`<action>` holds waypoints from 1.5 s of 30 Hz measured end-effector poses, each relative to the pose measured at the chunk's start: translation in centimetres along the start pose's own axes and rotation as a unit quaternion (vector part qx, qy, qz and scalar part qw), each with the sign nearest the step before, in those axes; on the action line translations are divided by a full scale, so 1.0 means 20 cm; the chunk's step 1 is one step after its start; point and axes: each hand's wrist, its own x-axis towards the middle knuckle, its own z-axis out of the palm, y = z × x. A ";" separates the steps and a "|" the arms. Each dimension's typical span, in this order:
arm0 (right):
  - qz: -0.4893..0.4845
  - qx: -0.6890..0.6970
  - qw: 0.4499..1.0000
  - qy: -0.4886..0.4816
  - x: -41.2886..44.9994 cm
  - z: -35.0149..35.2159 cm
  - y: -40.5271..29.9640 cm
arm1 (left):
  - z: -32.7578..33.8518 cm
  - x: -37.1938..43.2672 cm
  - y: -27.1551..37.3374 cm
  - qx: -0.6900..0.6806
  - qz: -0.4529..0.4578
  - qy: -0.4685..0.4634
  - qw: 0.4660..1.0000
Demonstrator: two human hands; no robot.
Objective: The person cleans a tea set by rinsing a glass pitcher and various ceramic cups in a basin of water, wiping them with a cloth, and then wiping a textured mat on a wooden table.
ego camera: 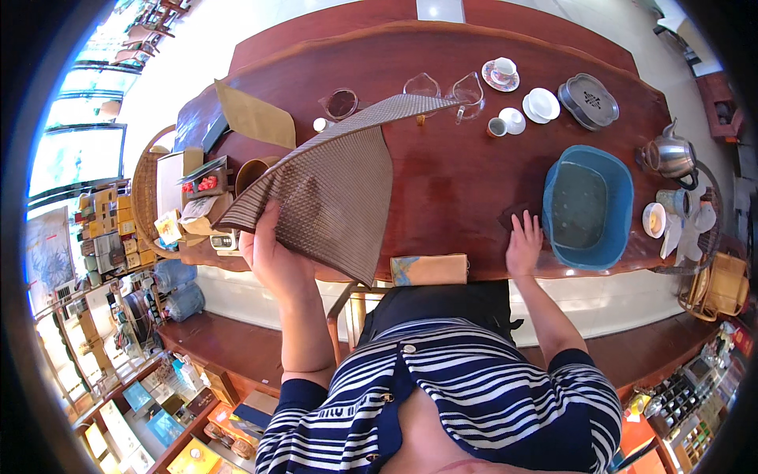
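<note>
My left hand (275,260) grips the edge of a brown woven placemat (337,189), which is lifted and bent above the left part of the wooden table (432,201). On a small dark cloth (510,218) lies my right hand (524,243), beside a blue plastic basin (619,207). The basin seems to hold some water. A slim case with a floral end (429,269) rests at the near table edge between my hands. Beyond the placemat stand two glass pitchers (468,92), partly overlapped by its far corner.
White cups with saucers (542,105), a small cup (496,127) and a grey lobed tray (589,101) stand at the back right. A metal kettle (672,155) is far right. A brown bowl (254,172), a small scale (224,242) and boxes crowd the left.
</note>
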 end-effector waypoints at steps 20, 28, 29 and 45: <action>-0.197 0.061 0.978 0.028 0.72 0.26 -0.59 | 0.02 0.00 -0.03 0.012 0.000 0.034 0.999; 0.161 -0.041 0.982 0.085 0.46 0.15 -0.30 | 0.02 0.03 0.08 0.000 0.004 0.008 1.000; 0.185 -0.049 0.979 0.068 0.47 0.17 -0.38 | 0.03 0.02 0.09 0.002 0.008 0.011 1.000; -0.516 0.196 0.783 -0.287 0.39 0.35 -0.96 | 0.12 -0.09 0.11 0.061 0.079 0.019 0.995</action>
